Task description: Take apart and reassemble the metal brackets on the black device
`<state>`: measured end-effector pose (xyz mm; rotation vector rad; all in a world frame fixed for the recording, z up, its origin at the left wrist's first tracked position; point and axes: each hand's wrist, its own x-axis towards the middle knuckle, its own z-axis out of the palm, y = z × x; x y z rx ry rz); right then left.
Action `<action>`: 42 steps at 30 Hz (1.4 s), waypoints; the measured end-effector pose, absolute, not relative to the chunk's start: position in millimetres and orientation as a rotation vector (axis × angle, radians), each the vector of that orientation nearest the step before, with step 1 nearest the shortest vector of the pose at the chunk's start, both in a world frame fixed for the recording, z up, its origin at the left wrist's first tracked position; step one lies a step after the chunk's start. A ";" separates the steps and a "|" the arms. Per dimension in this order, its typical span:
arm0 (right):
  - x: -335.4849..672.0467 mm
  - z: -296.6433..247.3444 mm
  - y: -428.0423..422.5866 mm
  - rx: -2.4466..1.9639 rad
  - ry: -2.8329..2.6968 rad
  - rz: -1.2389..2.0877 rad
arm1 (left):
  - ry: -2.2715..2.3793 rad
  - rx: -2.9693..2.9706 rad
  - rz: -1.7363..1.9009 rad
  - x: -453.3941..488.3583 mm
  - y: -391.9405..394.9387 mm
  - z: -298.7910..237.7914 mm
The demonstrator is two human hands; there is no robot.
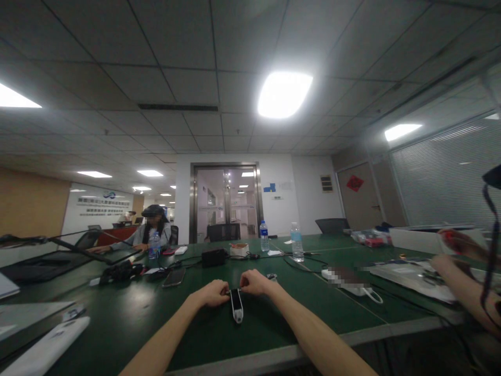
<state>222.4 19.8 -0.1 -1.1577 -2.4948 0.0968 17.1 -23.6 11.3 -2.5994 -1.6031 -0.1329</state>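
Ceiling lights glare over a green table in an office with glass doors at the back, as seen from the head camera. At the near side, a slim white-and-black device sits between the wearer's two hands, the left hand at its left edge and the right hand at its right. Fingertips are bunched close to the far half of the body; whether they pinch it or merely touch it cannot be told, nor whether it rests flat or is lifted. Its long axis runs away from the wearer, the far end leaning slightly left, the rounded white end pointing back toward the table's near edge, dark face up. Handling the device with both hands appears to be the step under way; the next move would seem to call for light, even fingertip control on so narrow a body. Beyond lie a phone and two bottles; a person sits at left, and a neighbour's arm reaches in at right.
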 end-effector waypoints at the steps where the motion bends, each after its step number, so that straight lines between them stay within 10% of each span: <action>1: 222.4 0.9 17.9 -1.163 -2.499 0.100 | -1.602 -2.600 -0.137 16.7 -22.9 10.9; 42: 218.3 16.4 -13.1 -1.287 -2.677 0.152 | -1.562 -2.579 -0.105 14.9 -17.2 7.3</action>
